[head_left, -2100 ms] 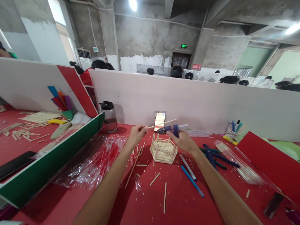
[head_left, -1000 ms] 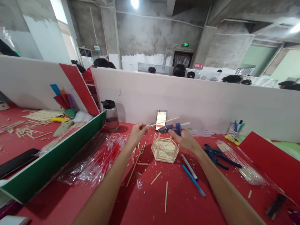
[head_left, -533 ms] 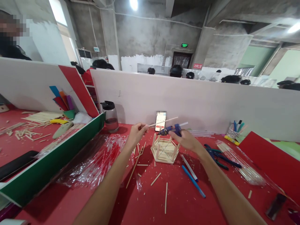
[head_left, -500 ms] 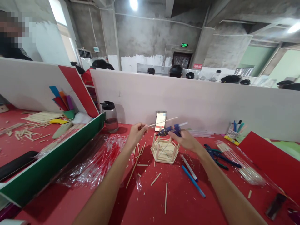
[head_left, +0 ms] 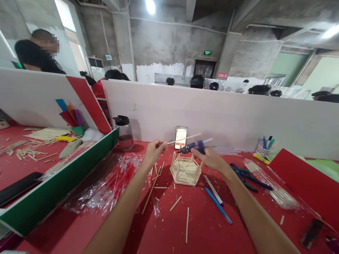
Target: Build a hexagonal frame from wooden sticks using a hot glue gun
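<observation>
Our left hand (head_left: 155, 150) pinches a stick (head_left: 192, 136), our right hand (head_left: 208, 157) grips a glue gun (head_left: 194, 146); we have a wooden frame (head_left: 186, 173) below, between them.

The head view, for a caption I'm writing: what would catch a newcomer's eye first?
Probably the pale wooden hexagonal frame on the red tabletop, mid-picture. Just above it in the picture, the right hand grips a dark blue glue gun, while the left hand, further left, pinches a thin wooden stick.
</observation>
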A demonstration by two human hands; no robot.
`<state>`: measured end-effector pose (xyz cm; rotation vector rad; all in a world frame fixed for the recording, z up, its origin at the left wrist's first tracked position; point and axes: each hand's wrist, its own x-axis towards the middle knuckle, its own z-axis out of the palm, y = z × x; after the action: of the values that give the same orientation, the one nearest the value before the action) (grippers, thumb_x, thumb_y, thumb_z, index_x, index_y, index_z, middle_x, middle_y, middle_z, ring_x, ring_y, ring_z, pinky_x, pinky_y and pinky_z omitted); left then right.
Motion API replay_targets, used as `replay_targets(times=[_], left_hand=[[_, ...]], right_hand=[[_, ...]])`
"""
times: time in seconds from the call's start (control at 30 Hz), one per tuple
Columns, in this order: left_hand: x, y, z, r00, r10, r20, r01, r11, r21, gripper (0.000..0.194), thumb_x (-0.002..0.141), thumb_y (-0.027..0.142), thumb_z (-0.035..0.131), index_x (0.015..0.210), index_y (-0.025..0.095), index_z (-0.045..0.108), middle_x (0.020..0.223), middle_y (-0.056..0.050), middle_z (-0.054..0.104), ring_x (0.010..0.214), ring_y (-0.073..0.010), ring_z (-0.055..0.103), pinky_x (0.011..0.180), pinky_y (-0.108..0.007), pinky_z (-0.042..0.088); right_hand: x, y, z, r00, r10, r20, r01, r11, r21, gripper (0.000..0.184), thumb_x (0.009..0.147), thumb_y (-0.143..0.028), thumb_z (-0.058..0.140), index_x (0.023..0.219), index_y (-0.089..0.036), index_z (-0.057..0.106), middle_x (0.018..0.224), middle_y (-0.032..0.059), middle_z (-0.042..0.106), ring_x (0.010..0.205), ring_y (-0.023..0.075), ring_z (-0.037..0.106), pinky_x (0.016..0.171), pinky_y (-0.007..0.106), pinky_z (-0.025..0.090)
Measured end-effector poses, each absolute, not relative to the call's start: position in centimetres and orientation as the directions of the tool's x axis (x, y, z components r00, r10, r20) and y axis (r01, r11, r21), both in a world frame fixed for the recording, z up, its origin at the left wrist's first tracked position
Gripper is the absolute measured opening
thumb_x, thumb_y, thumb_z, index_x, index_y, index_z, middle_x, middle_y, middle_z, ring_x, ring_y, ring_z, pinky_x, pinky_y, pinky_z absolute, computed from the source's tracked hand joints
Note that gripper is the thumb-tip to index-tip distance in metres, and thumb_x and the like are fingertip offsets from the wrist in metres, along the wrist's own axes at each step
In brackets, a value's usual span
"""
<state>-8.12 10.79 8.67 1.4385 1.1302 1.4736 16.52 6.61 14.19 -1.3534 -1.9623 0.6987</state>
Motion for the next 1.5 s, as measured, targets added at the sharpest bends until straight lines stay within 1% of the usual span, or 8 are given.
replay_targets(times=[0.1,0.23,0.33,0.43,0.6,0.73,1.17,1.5], left_hand=[[-8.1,10.7,8.7,-0.058,0.953,0.297,0.049,-0.294,0.954,0.042,0.067,0.058,0.070,0.071,0.017,0.064,0.063,-0.001,0.065,0.059,-0.0142,0.059,0.059,-0.026,0.049],[-8.1,10.6,8.7,-0.058,0.949,0.310,0.058,-0.307,0.950,0.040,0.070,0.056,0.068,0.072,0.017,0.064,0.064,-0.001,0.065,0.060,-0.0137,0.058,0.059,-0.025,0.047],[-8.1,10.6,8.8,-0.053,0.953,0.299,0.058,-0.296,0.953,0.040,0.068,0.056,0.069,0.071,0.017,0.064,0.063,-0.001,0.065,0.059,-0.0137,0.058,0.059,-0.025,0.047],[-8.0,10.7,8.8,-0.036,0.954,0.297,0.069,-0.294,0.953,0.041,0.066,0.057,0.070,0.070,0.017,0.064,0.061,-0.001,0.064,0.057,-0.0136,0.057,0.058,-0.025,0.046],[-8.0,10.8,8.7,-0.027,0.950,0.312,0.101,-0.308,0.946,0.043,0.068,0.060,0.068,0.070,0.017,0.063,0.062,-0.001,0.063,0.058,-0.0137,0.057,0.058,-0.025,0.047],[-7.9,10.8,8.5,-0.015,0.942,0.336,0.137,-0.331,0.934,0.045,0.071,0.062,0.066,0.072,0.017,0.062,0.063,0.000,0.063,0.061,-0.0146,0.058,0.059,-0.025,0.048],[-8.0,10.9,8.1,0.004,0.941,0.339,0.174,-0.334,0.926,0.045,0.071,0.062,0.066,0.072,0.017,0.062,0.064,-0.001,0.063,0.061,-0.0147,0.058,0.062,-0.027,0.048],[-7.8,10.8,8.2,0.013,0.941,0.338,0.180,-0.335,0.925,0.047,0.071,0.064,0.066,0.071,0.017,0.062,0.063,-0.001,0.062,0.060,-0.0150,0.058,0.062,-0.027,0.048]], right_hand=[[16.6,6.7,14.2,-0.255,0.946,0.200,0.547,0.312,-0.777,0.049,0.087,-0.062,0.049,0.072,-0.018,0.063,0.058,-0.0020,0.049,0.056,0.0141,0.044,0.056,0.027,0.037],[17.2,6.7,14.1,-0.243,0.953,0.183,0.588,0.295,-0.754,0.050,0.084,-0.064,0.053,0.069,-0.017,0.061,0.058,-0.0018,0.048,0.056,0.0138,0.043,0.055,0.027,0.035],[18.3,6.2,14.0,-0.259,0.953,0.157,0.466,0.266,-0.844,0.052,0.082,-0.068,0.054,0.073,-0.017,0.060,0.061,-0.0012,0.051,0.053,0.0121,0.042,0.051,0.026,0.034],[20.3,5.5,14.3,-0.175,0.969,0.177,0.392,0.233,-0.890,0.058,0.080,-0.073,0.051,0.081,-0.017,0.064,0.062,-0.0001,0.055,0.050,0.0125,0.043,0.048,0.026,0.034],[25.1,4.4,15.3,-0.061,0.947,0.316,0.667,0.274,-0.693,0.054,0.078,-0.070,0.054,0.070,-0.018,0.067,0.068,0.0045,0.065,0.067,0.0213,0.058,0.065,0.031,0.044],[27.8,4.0,15.4,-0.014,0.961,0.275,0.806,0.174,-0.566,0.054,0.082,-0.069,0.048,0.064,-0.020,0.062,0.063,0.0045,0.064,0.066,0.0231,0.060,0.066,0.031,0.043],[27.7,4.4,14.5,-0.075,0.970,0.232,0.776,0.203,-0.597,0.047,0.085,-0.063,0.050,0.061,-0.022,0.045,0.055,-0.0031,0.047,0.055,0.0152,0.044,0.056,0.027,0.035],[27.9,4.6,14.3,-0.084,0.970,0.227,0.793,0.203,-0.575,0.042,0.085,-0.057,0.051,0.063,-0.022,0.045,0.057,-0.0035,0.044,0.057,0.0151,0.041,0.056,0.027,0.034]])
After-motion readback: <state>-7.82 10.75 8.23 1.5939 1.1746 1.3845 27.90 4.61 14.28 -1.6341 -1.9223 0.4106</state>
